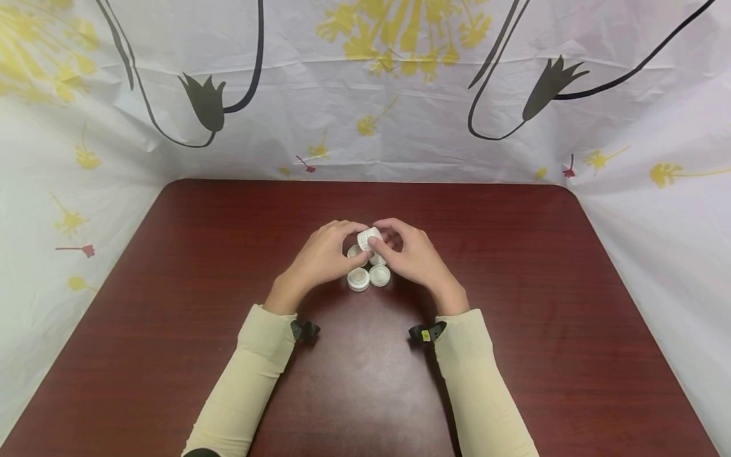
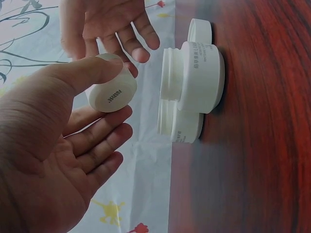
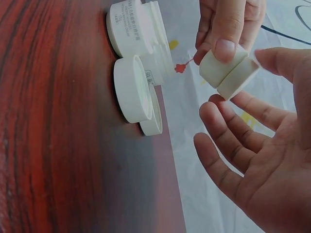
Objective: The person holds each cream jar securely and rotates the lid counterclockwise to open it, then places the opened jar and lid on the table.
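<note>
Above the middle of the table, my left hand [image 1: 320, 257] grips a small white jar [image 3: 212, 68] between thumb and fingers. On its end sits a white lid [image 3: 238, 80], a seam showing between the two. My right hand [image 1: 419, 257] pinches this lid at its edge with thumb and a finger, the other fingers spread loosely. Small dark print marks the jar's base in the left wrist view. Below the hands stand two open white jars, the nearer one [image 2: 199, 80] with printed text and a bare threaded neck. Beside them lie two white lids, one [image 3: 129, 90] larger in view.
The dark red wood-grain table [image 1: 365, 393] has rounded far corners. White cloth [image 1: 365, 146] with yellow, red and grey flower prints hangs behind it and along both sides. A black wrist camera [image 1: 305, 331] sits at the left cuff, another [image 1: 427, 333] at the right.
</note>
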`<action>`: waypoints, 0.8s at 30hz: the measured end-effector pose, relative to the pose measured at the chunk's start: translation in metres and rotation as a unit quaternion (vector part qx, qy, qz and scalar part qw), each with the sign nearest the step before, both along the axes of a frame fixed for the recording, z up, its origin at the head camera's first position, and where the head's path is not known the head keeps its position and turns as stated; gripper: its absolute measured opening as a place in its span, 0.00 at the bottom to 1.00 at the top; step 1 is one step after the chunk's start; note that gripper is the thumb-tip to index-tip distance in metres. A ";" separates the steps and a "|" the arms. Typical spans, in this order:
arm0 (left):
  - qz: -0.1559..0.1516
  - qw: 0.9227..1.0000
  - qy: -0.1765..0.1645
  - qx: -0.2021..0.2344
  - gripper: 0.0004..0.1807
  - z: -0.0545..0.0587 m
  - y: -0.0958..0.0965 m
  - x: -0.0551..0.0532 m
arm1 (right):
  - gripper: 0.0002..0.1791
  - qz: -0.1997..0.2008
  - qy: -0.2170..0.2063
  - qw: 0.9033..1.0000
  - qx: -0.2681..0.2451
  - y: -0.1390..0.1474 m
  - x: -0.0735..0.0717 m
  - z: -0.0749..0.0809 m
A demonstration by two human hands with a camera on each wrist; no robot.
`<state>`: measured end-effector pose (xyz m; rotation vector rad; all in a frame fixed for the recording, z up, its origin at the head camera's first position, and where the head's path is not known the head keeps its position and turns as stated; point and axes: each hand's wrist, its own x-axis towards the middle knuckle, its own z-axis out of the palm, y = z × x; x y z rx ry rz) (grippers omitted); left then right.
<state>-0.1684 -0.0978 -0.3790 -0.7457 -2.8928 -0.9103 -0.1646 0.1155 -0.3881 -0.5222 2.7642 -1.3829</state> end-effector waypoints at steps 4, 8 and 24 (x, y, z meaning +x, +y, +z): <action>0.000 1.000 0.002 -0.001 0.27 0.000 0.001 0.000 | 0.25 -0.027 -0.019 0.999 0.006 0.001 0.000 0.002; -0.001 1.000 -0.001 -0.001 0.27 0.000 0.002 0.001 | 0.23 -0.047 -0.036 0.998 0.019 0.000 0.001 0.004; -0.003 1.000 0.000 0.002 0.26 -0.001 0.001 0.000 | 0.18 -0.020 -0.027 0.999 0.013 0.000 0.001 0.003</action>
